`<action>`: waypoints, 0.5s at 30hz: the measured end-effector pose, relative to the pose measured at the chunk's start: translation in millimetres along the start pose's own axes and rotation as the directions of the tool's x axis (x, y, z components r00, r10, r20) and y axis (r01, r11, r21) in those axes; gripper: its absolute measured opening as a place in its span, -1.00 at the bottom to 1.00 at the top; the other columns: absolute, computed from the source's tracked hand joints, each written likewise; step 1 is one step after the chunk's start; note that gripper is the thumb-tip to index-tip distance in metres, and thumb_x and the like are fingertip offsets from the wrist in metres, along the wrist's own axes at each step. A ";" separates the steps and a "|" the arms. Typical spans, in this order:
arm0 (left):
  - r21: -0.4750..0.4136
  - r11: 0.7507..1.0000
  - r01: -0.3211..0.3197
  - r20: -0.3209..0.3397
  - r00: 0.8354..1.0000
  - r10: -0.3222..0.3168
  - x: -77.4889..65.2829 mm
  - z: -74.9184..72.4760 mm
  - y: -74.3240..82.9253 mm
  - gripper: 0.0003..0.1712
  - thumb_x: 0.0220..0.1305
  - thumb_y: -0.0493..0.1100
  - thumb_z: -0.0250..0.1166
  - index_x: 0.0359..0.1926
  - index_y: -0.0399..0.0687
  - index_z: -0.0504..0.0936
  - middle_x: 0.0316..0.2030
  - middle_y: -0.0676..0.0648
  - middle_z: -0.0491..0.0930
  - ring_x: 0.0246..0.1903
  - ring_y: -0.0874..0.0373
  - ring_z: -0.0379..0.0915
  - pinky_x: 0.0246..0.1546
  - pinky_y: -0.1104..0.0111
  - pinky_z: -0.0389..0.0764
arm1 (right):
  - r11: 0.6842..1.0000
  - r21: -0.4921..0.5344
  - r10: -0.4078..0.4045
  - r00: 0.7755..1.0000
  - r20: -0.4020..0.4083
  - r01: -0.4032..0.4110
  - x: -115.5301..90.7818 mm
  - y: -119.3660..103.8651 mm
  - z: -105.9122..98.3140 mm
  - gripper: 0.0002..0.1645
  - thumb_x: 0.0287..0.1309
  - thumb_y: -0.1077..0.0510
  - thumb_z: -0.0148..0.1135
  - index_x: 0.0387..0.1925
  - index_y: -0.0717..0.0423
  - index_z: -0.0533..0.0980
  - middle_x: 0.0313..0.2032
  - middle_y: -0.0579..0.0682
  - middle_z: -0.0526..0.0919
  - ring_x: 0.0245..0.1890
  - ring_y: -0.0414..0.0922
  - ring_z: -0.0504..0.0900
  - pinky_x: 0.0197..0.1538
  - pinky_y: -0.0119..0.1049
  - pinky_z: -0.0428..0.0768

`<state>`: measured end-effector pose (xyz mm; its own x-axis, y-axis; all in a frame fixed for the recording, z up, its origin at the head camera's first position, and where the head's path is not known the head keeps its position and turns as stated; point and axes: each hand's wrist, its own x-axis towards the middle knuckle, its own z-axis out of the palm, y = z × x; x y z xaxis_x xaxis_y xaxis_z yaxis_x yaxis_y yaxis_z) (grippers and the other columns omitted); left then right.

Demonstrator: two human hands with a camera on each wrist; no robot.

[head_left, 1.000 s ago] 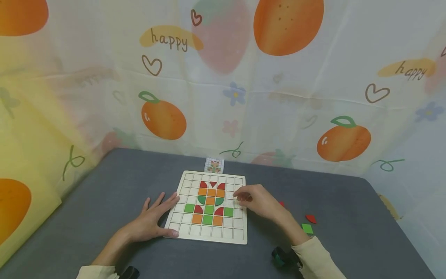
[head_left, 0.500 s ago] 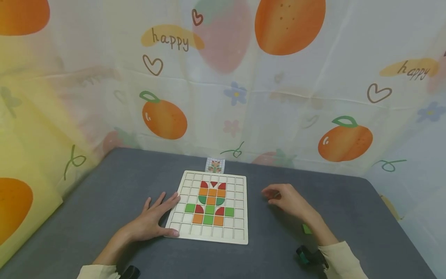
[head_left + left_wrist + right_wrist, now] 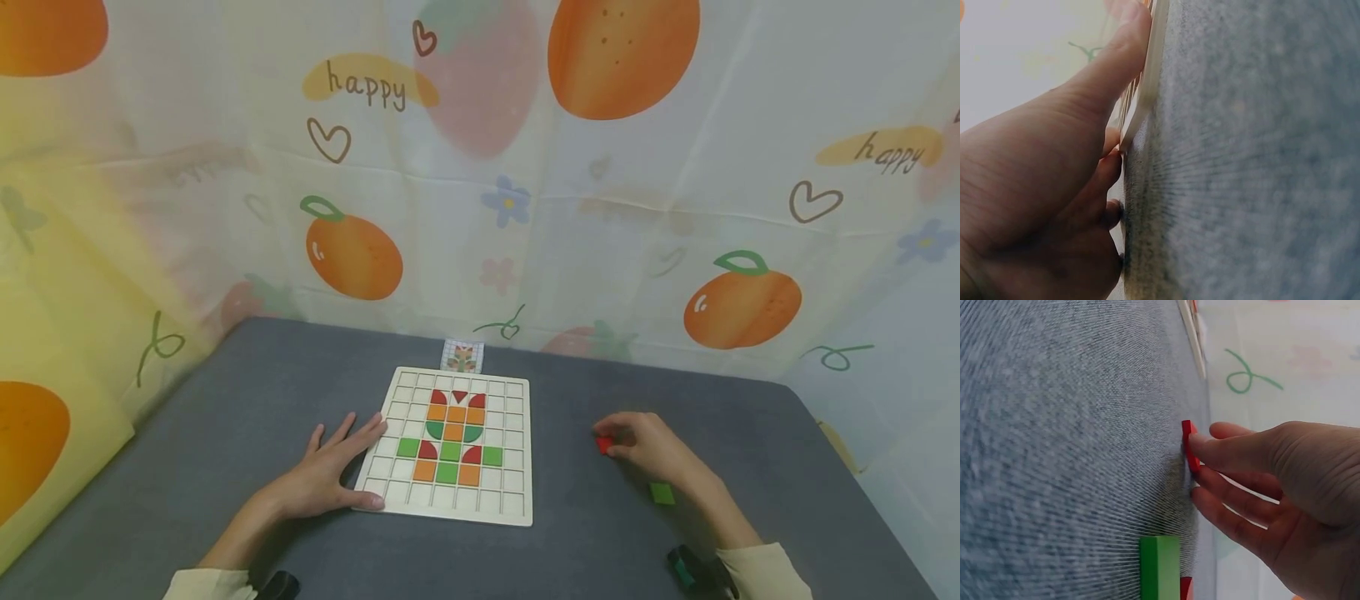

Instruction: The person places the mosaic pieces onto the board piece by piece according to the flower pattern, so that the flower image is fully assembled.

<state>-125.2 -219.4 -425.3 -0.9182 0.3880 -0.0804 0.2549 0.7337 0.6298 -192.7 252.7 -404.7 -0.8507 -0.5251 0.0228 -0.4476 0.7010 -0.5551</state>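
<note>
A square white grid board (image 3: 480,502) lies on the table, bearing red, orange and green tiles in a flower-like pattern. My left hand (image 3: 322,475) rests at the board's left side with fingers spread, its thumb on the near left corner; the left wrist view shows that thumb (image 3: 1107,69) along the board's edge (image 3: 1141,112). To the right of the board, my right hand (image 3: 654,446) pinches a small red tile (image 3: 603,446) between thumb and fingers, close to the tabletop. In the right wrist view the red tile (image 3: 1187,444) stands out beneath the thumb.
A light green square tile (image 3: 662,493) lies below the right forearm. Another red tile (image 3: 1186,589) shows beside the green block in the right wrist view. A small pattern card (image 3: 462,356) lies behind the board. A fruit-printed cloth (image 3: 600,275) hangs behind the table.
My right hand has moved from the board's right edge out to the right and down onto the red tile, taking hold of it. The left hand has stayed on the board.
</note>
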 end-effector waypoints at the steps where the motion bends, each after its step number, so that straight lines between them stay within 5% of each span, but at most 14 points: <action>1: 0.000 1.000 0.000 0.000 1.000 0.000 0.0 0.2 0.0 0.25 -0.12 0.30 0.50 0.51 -0.06 0.13 0.51 -0.21 0.01 0.46 -0.40 -0.38 0.24 -0.34 -0.51 | 1.000 0.000 -0.003 1.000 -0.006 0.003 -0.4 0.2 0.5 -0.64 0.05 0.37 0.39 -0.05 0.23 0.63 -0.13 0.08 0.71 -0.19 0.01 0.70 -0.20 -0.23 0.66; 15: -0.004 1.000 -0.022 -0.010 1.000 0.022 -1.9 -0.1 -1.0 0.25 -0.11 0.31 0.49 0.51 -0.08 0.13 0.50 -0.22 0.01 0.45 -0.42 -0.37 0.24 -0.35 -0.50 | 0.999 0.029 -0.027 0.994 -0.110 0.031 -3.3 0.8 3.5 -0.68 0.06 0.40 0.38 -0.09 0.23 0.64 -0.31 -0.05 0.69 -0.30 -0.13 0.69 -0.25 -0.34 0.65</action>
<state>-123.7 -221.0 -425.7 -0.9152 0.3988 -0.0586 0.2742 0.7226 0.6345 -189.4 253.2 -408.1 -0.8633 -0.4878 0.1294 -0.4655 0.6705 -0.5777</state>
